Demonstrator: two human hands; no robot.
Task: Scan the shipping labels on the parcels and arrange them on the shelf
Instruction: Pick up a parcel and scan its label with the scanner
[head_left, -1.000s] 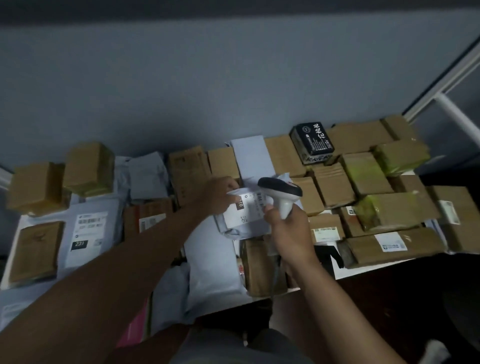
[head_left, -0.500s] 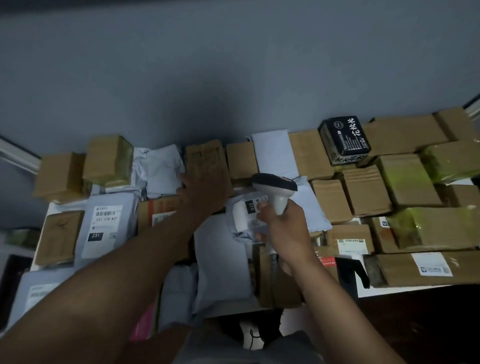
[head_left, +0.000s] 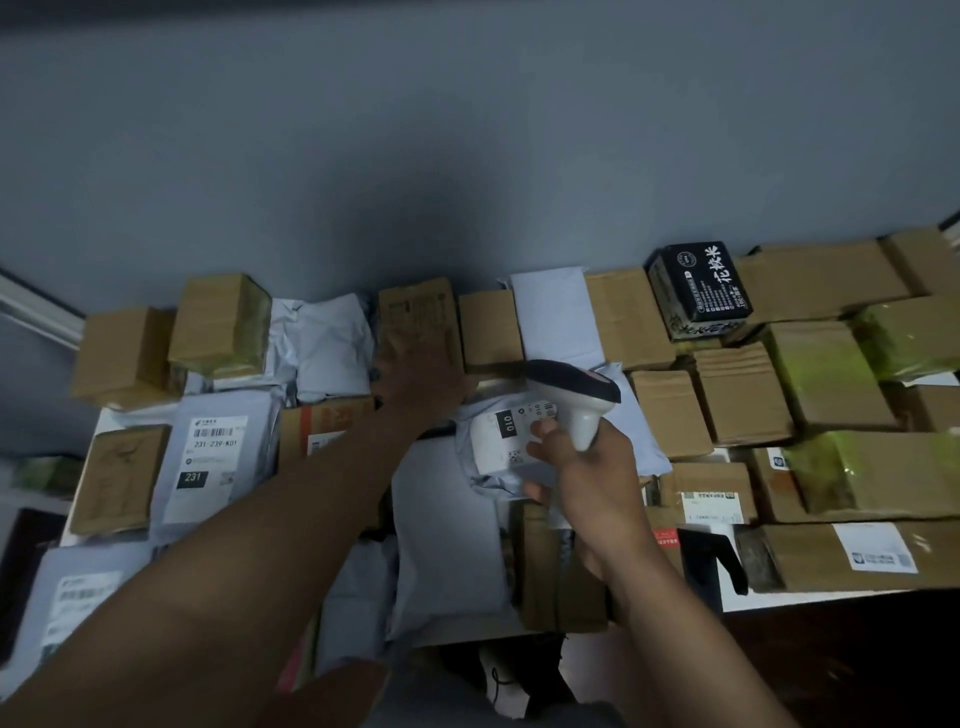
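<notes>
Cardboard and grey poly bags cover the shelf (head_left: 737, 605) from nine o'clock across to three, so I pick my way over it from the left.

At nine o'clock lies a flat mailer (head_left: 210, 457) with its label up, reading 231; I judge it is already placed and I leave it.

At about eleven o'clock from the centre of the pile my left hand (head_left: 418, 387) lies palm down, fingers spread and loose, on the lower edge of a brown box (head_left: 418, 317) in the back row. It grasps nothing that I can see. I take this as steadying the row, or clearing a slot. If I push, I would push low on the box so it slides instead of tipping against the wall.

At the centre sits the white parcel (head_left: 511, 439), label up, marked 010. It rests on the bags below and my right hand (head_left: 587, 478) pinches its right edge with thumb and forefinger. The other fingers of that hand are clenched round the grip of the scanner (head_left: 576, 395), whose dark head hangs just above the label at twelve o'clock from the hand.

To do this step well I would keep the label flat and unwrinkled, tilt the scanner head down at the barcode and not at the big number, and keep my thumb off the print. One hand carrying both things is the weak point: the parcel is soft and could slip.

From one to three o'clock stand further boxes and a black carton (head_left: 698, 288), well apart from both hands.
</notes>
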